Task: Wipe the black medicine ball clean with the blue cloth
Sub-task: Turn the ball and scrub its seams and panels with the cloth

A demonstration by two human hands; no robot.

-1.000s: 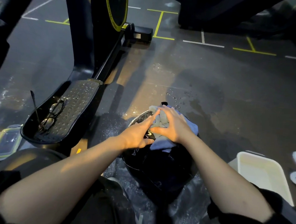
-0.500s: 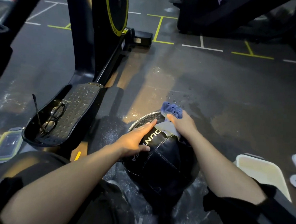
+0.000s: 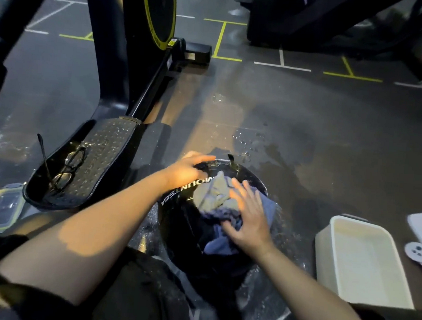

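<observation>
The black medicine ball point(image 3: 183, 234) sits on the wet floor point(image 3: 306, 121) between the person's knees. The blue cloth point(image 3: 217, 197) lies bunched across the ball's top. The right hand point(image 3: 249, 218) presses flat on the cloth, its fingers point(image 3: 242, 189) spread apart and straight, the cloth under and left of them. The left hand point(image 3: 185, 172) rests on the ball's far left side, fingers loosely curved against its surface. A white tub point(image 3: 323, 243) stands just right of the ball, and glasses point(image 3: 67, 167) lie on a footplate point(image 3: 107, 141) well to the ball's left
</observation>
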